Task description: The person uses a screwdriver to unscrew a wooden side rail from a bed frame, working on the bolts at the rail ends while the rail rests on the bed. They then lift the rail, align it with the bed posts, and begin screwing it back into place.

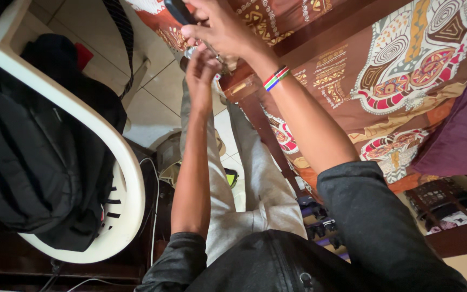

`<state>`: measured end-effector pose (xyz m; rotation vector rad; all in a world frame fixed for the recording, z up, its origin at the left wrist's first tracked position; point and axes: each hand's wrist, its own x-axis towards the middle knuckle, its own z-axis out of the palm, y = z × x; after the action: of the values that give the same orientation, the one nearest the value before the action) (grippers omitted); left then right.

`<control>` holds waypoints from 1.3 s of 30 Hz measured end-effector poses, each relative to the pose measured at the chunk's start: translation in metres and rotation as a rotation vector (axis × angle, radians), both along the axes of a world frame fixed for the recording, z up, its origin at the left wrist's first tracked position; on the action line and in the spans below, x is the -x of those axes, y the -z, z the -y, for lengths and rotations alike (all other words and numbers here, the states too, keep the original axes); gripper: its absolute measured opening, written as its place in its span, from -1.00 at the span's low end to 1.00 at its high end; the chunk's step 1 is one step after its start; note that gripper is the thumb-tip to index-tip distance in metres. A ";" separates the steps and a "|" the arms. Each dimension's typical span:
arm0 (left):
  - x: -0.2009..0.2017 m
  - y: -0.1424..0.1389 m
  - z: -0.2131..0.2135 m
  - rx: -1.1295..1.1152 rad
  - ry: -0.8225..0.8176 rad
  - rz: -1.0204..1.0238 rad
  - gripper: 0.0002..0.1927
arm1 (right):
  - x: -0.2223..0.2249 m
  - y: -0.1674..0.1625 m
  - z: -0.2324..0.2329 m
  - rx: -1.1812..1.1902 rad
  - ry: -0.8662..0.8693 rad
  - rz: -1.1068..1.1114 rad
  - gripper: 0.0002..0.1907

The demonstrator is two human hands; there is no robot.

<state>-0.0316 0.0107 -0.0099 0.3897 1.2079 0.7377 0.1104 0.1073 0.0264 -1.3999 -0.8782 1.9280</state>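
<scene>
My right hand (220, 30), with a striped bead bracelet (275, 78) on the wrist, is at the top of the view, closed around a dark slim object (177, 11) that runs off the top edge. Just below it my left hand (201, 70) reaches up with fingers drawn together at a small shiny metal piece (190, 52) between the two hands. What the metal piece is cannot be made out. Both hands hover over the wooden edge of the bed (255, 111), above my grey trouser legs (255, 178).
A white plastic chair (128, 178) holding a black backpack (33, 157) stands at the left. A brown patterned bedspread (406, 59) and a purple cushion (460, 135) lie at the right. Tiled floor (158, 92), white cables (155, 216) and shoes (320, 224) lie below.
</scene>
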 end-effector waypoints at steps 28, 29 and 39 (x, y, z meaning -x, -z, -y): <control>-0.044 0.004 -0.125 -0.151 -0.169 -0.184 -0.69 | -0.037 0.013 0.052 0.193 -0.317 -0.149 -0.69; -0.044 0.004 -0.125 -0.135 -0.193 -0.147 -0.68 | -0.038 0.014 0.052 0.185 -0.326 -0.160 -0.70; -0.008 0.016 -0.129 0.102 -0.187 0.551 -0.72 | -0.039 0.002 0.056 0.099 -0.311 -0.058 -0.82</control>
<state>-0.0238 0.1392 -0.0256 -0.0195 0.7593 0.8695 0.1494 0.0516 0.0247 -1.3158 -1.0350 2.2594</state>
